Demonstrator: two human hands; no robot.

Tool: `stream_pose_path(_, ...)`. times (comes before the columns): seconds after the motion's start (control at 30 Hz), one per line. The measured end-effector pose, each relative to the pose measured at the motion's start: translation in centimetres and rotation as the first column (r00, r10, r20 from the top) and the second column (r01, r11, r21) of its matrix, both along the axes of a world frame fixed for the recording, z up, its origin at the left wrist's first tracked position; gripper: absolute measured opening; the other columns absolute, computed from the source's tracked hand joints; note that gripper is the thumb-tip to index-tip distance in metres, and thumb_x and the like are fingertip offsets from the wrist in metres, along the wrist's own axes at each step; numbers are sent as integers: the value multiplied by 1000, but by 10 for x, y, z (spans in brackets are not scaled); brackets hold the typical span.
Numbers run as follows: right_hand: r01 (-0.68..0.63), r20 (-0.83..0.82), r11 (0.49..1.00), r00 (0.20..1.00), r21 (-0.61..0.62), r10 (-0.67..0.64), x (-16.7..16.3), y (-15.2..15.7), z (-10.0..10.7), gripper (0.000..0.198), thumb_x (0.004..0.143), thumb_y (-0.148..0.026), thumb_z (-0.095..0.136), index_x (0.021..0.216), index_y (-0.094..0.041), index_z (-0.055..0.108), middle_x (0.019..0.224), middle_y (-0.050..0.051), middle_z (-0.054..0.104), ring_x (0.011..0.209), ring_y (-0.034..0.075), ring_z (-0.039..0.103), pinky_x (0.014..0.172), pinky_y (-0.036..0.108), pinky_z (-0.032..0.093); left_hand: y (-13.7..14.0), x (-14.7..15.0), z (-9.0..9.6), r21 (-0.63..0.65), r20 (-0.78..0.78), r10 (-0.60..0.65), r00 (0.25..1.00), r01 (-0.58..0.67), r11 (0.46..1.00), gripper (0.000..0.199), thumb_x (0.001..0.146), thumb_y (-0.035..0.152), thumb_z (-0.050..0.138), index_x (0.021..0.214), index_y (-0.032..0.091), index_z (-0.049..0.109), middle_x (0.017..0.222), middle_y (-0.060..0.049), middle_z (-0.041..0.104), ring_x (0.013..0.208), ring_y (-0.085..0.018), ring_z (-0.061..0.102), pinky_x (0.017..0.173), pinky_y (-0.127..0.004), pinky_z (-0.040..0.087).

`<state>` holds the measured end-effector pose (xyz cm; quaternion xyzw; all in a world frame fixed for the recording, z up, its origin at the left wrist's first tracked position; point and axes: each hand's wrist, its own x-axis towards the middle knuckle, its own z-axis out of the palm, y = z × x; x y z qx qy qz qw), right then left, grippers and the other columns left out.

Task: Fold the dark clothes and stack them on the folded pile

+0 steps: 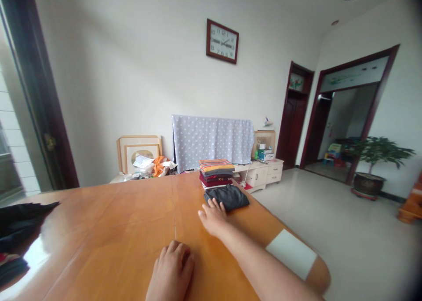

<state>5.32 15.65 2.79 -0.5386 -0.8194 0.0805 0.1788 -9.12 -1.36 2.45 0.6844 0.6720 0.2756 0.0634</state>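
Evidently the folded black garment is soft, light stuff. It lies just right of the frame's centre, near the right-hand edge of the desk, as a low, flattish bundle with a faint sheen. The cloth would probably be limp and somewhat slippery, with nothing fragile about it, and its folds could slide open if pinched by a single layer. A better hold would likely be from both sides, fingers beneath the bottom layer and thumbs on top.

The right hand is at the bundle's near left corner, fingertips touching the cloth, fingers spread and not closed around it; most of the garment extends beyond them, up and to the right in the frame. The left hand, at bottom centre, rests on the wood with fingers loosely bent, well apart from the garment; its palm is hidden, so I cannot tell whether it holds anything. Directly behind the bundle stands a stack of folded clothes, striped cloth on top.
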Motion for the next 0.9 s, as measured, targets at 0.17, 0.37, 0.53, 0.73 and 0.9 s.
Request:
stream_pose_path(0.17,-196,-151,980,971,-39,188,-32,-66,-19,49,100,-43,35,136,-19,58,156,13,40,148,27,30,119,47,25,1,-3,-5,40,5,-6,1000,6,999,26,96,28,42,93,22,67,98,-5,64,96,-20,58,85,-30,40)
stream_pose_path(0.37,-99,-272,995,957,5,97,-47,-90,-35,42,101,-27,32,125,-20,66,133,11,64,128,24,55,113,38,36,5,-8,-10,40,60,31,998,-33,999,28,96,20,38,94,19,66,97,-6,64,92,-19,59,84,-30,41)
stream_pose_path(0.53,-111,-198,992,973,52,119,-46,-92,-39,40,99,-22,33,115,-21,70,121,9,70,119,24,61,106,35,41,1,-7,-10,16,162,97,982,-101,995,26,92,14,40,91,17,66,99,-9,64,94,-19,60,87,-29,41)
stream_pose_path(0.73,-159,-125,985,978,62,166,-44,-85,-54,41,94,-22,35,111,-22,72,129,10,67,127,24,57,108,36,40,-8,-7,-12,33,411,160,897,-191,981,16,89,21,49,93,17,64,104,-10,64,99,-20,58,89,-30,43)
stream_pose_path(0.9,-191,-186,980,963,53,197,-40,-89,-49,36,87,-27,41,100,-26,74,116,10,72,117,26,63,102,37,46,-15,-6,-14,3,517,189,835,-223,975,15,85,26,54,93,19,65,105,-11,64,102,-23,57,91,-34,43)
